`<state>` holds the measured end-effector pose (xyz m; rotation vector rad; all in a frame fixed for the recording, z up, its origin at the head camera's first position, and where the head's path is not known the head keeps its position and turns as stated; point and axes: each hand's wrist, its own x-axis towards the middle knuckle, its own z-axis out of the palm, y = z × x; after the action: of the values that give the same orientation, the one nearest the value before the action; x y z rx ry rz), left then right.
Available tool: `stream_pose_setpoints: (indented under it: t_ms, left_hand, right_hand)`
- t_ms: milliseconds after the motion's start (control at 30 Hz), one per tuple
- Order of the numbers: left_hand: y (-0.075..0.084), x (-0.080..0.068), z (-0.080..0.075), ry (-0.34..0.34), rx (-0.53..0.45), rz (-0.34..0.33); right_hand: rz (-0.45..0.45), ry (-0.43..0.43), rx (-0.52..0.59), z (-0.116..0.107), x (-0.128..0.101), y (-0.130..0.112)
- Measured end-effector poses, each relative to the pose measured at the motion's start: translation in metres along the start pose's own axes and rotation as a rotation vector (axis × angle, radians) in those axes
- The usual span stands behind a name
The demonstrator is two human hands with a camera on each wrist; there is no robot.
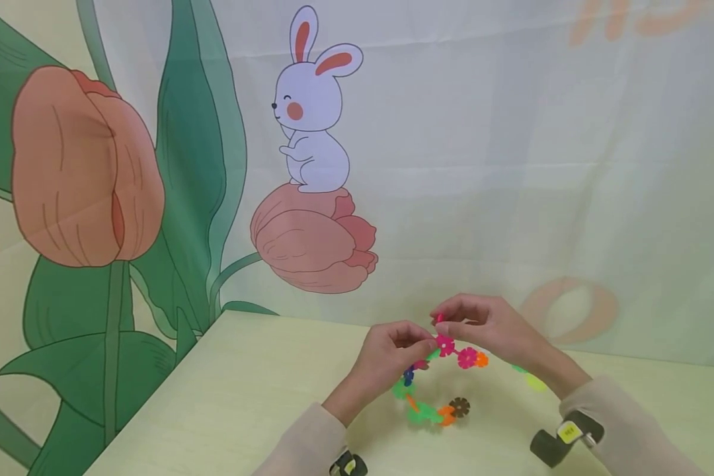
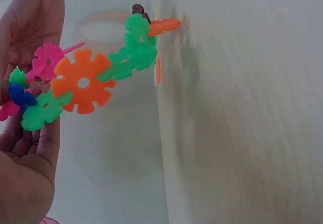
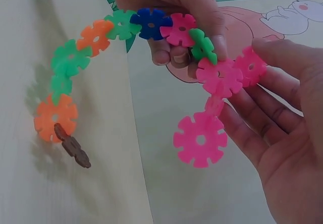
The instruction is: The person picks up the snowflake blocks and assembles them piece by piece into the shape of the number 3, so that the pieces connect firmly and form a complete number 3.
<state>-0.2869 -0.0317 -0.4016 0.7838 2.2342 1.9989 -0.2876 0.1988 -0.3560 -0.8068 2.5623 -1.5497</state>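
1. left hand [image 1: 393, 354] grips the snowflake-disc chain [image 3: 121, 27] at its blue and green discs, above the desk [image 1: 244, 396].
2. right hand [image 1: 488, 324] pinches a pink disc [image 3: 219, 76] at the chain's end.
3. judgement: align slots squarely, support the neighbouring joint, press gently.

Pink, green, blue, orange and brown snowflake-disc chain [image 3: 151, 27] over pale yellow table [image 1: 226, 396]

I saw the chain [image 1: 434, 390] curve from the desk [image 1: 244, 396] up between my left hand [image 1: 393, 354] and right hand [image 1: 488, 324], before the backdrop [image 1: 512, 165].
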Motion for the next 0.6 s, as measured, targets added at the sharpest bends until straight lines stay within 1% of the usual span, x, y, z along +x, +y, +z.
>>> stream_pose_setpoints:
  t_ms: [67,200,400,600]
  left_hand:
    - [0.000,0.000,0.000,0.008,-0.002,0.002]
    - [-0.001,0.000,-0.002,0.016,-0.049,0.003]
    - [-0.003,0.002,-0.004,0.005,-0.136,-0.015]
    - [-0.003,0.002,-0.004,-0.005,-0.178,-0.035]
  right_hand:
    - [-0.008,0.004,-0.008,0.001,-0.001,0.001]
    - [-0.008,0.016,0.013,0.002,-0.006,0.002]
    - [-0.021,0.056,0.091,0.005,-0.014,0.004]
    - [-0.032,0.123,0.158,0.012,-0.023,0.007]
